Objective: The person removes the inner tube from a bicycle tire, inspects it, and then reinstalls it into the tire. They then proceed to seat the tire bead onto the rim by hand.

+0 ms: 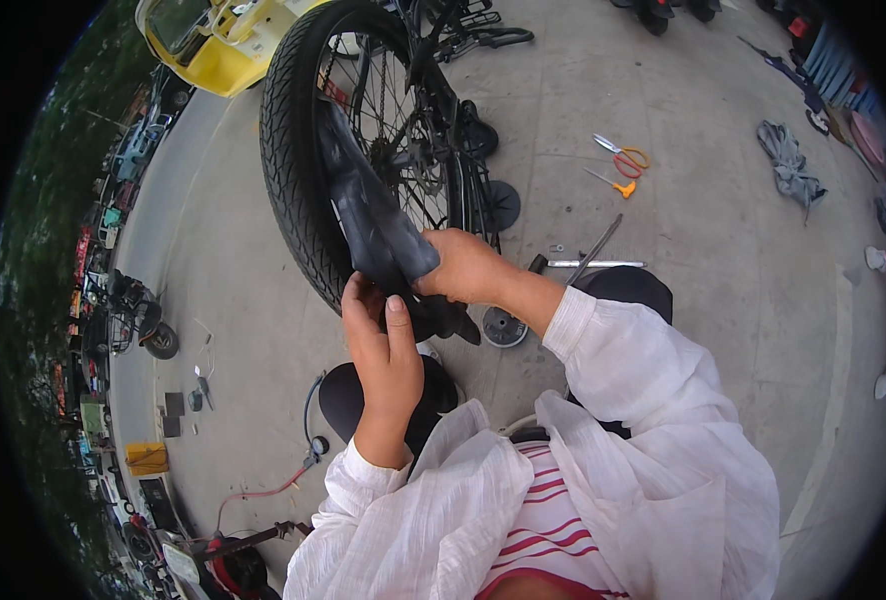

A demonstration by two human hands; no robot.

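Observation:
A bicycle wheel with a knobbly black tyre (285, 165) stands in front of me. A flattened, dusty black inner tube (368, 205) hangs out along the tyre's inner side, across the spokes. My right hand (468, 266) is closed around the tube near its lower end. Just left of it, my left hand (388, 345) has curled fingers at the tyre's lower edge and its thumb raised, with dark tube between them. Its fingertips are partly hidden.
Orange-handled scissors (628, 160) and a yellow-handled screwdriver (618, 186) lie on the concrete at right, near a metal bar (598, 264). A red hose with a gauge (318, 446) lies at lower left. Beyond are a yellow vehicle (218, 65) and grey cloth (791, 165).

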